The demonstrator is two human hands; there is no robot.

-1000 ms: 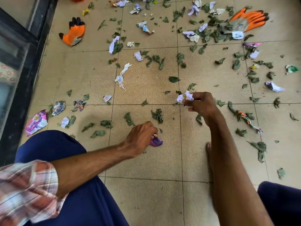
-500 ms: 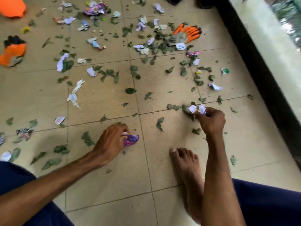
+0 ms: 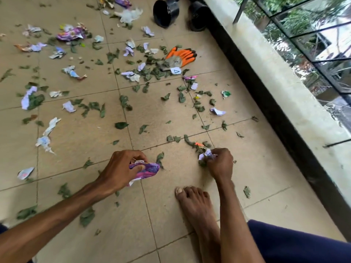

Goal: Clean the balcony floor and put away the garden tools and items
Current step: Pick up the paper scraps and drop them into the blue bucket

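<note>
Gathering litter by hand is the step under way, and the head view shows how it has moved on. Over the last second the view has swung towards the pale concrete parapet point(image 3: 266, 76), bringing two black plastic pots point(image 3: 166, 12) into sight at the top, while the second glove seen earlier to the left has dropped out of frame. The crumpled purple foil wrapper point(image 3: 149, 168), a second ago only a small bit under the fingers, now shows more fully beyond them. That suggests it has been picked up rather than merely touched. Nearly all the litter is still down, so the job looks to be at an early stage.

The left hand point(image 3: 121, 168) reaches forward from a long, low forearm, knuckles up, fingers and thumb curled round the wrapper just above the beige tiled floor point(image 3: 262, 168). The right hand point(image 3: 221, 165), well apart from it and ahead of a bare foot point(image 3: 195, 204), pinches a wad of pale lilac paper scraps point(image 3: 207, 154) at its fingertips, beside a cluster of wilted green leaves point(image 3: 190, 140) along a tile joint.

An orange rubber-coated garden glove point(image 3: 183, 55) lies untouched farther out among leaves and torn paper.
</note>
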